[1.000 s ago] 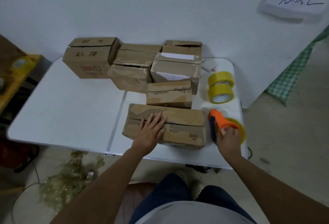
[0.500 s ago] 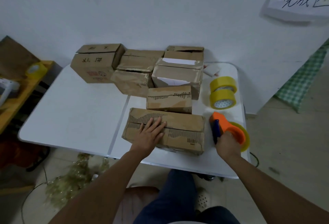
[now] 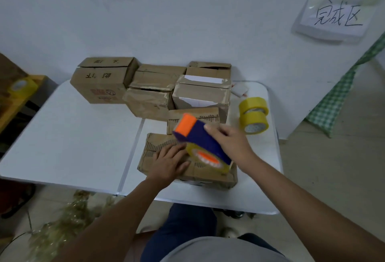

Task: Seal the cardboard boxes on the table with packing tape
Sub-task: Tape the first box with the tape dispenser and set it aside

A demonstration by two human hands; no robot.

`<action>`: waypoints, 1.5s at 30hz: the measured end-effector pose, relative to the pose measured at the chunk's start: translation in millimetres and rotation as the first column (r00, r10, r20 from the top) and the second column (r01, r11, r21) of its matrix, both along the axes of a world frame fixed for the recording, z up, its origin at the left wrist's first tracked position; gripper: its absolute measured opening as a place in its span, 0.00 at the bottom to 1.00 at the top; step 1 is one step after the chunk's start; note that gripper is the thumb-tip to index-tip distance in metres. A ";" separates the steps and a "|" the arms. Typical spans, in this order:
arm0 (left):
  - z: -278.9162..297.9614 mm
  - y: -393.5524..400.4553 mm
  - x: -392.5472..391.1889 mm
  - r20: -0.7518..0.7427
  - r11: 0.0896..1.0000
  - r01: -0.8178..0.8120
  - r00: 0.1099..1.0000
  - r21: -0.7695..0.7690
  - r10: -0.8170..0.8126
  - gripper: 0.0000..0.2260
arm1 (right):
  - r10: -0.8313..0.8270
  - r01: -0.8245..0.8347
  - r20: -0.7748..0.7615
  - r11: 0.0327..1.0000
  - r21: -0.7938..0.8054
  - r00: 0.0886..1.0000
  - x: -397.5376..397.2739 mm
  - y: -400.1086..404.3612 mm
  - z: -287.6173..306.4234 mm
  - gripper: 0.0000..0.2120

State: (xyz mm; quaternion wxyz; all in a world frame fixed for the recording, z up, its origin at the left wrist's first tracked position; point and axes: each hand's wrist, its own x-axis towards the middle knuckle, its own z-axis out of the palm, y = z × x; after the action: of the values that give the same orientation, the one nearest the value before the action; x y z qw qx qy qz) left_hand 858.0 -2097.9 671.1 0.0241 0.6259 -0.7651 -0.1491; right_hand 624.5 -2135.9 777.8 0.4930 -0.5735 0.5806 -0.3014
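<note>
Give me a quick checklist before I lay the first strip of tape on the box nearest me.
1. Nearest box held steady: ok, the left hand lies flat on its top.
2. Tape dispenser in hand: ok, the right hand grips it above the box.
3. Tape roll loaded: ok, a yellowish roll sits in the dispenser.
4. Loose tape end ready to stick: cannot tell, the dispenser is blurred.
5. Box flaps closed flat: cannot tell, the hands and dispenser cover most of the top.
6. Spare tape nearby: ok, two yellow rolls are stacked on the table to the right.
</note>
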 end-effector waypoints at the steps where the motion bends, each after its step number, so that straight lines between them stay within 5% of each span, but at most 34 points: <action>1: -0.8 -0.6 1.5 0.009 1.000 0.005 1.000 -0.019 -0.005 0.21 | 0.057 -0.057 -0.069 0.998 0.001 0.996 10.9 0.1 -5.6 0.25; 4: -6.2 -4.7 8.5 -0.015 1.000 0.024 1.000 0.001 -0.024 0.22 | 0.149 -0.154 -0.301 0.988 0.005 0.942 30.7 -2.6 -17.4 0.27; 8: -0.9 -21.1 26.4 -0.293 0.989 -0.008 0.955 0.150 0.053 0.21 | 0.100 -0.103 -0.267 0.995 0.004 0.958 36.4 -11.7 -24.5 0.23; 10: 10.1 -29.5 34.6 -0.541 0.922 -0.131 0.777 0.363 0.323 0.11 | 0.106 -0.107 -0.295 0.994 0.012 0.950 40.0 -14.7 -27.0 0.23; 12: 21.5 -36.1 41.2 -0.632 0.789 -0.158 0.516 0.594 0.579 0.08 | 0.108 -0.109 -0.336 0.994 0.015 0.936 44.7 -16.7 -27.1 0.24; 15: 35.6 -41.5 51.4 -0.612 0.617 0.005 0.137 0.787 0.779 0.10 | 0.086 -0.087 -0.358 0.996 0.015 0.930 49.9 -19.0 -25.8 0.28; 18: 49.0 -42.5 61.7 -0.500 0.503 0.076 -0.053 0.861 0.864 0.09 | 0.055 -0.053 -0.339 0.998 0.016 0.939 49.7 -19.6 -27.7 0.29; 21: 58.4 -42.3 66.2 -0.478 0.482 0.093 -0.062 0.871 0.876 0.10 | 0.044 -0.044 -0.336 0.999 0.008 0.941 47.6 -17.7 -32.2 0.30; 25: 66.9 -42.4 69.0 -0.522 0.520 0.086 0.012 0.850 0.853 0.27 | 0.077 -0.076 -0.357 0.997 0.015 0.931 49.6 -15.6 -28.5 0.29; 32: 69.5 -36.3 66.2 -0.690 0.756 -0.187 0.316 0.628 0.651 0.12 | 0.118 -0.124 -0.353 0.992 0.004 0.928 53.7 -5.6 -13.2 0.25; 45: 76.0 -26.0 56.9 -0.759 0.819 -0.302 0.317 0.488 0.569 0.11 | 0.238 -0.271 -0.386 0.962 -0.033 0.891 37.7 -21.8 11.5 0.21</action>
State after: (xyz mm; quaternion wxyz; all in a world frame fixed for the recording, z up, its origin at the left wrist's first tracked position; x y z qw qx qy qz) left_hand 914.9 -2123.9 747.0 0.3748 0.6355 -0.4110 -0.5355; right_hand 662.2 -2157.8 789.3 0.3817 -0.7126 0.5710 -0.1428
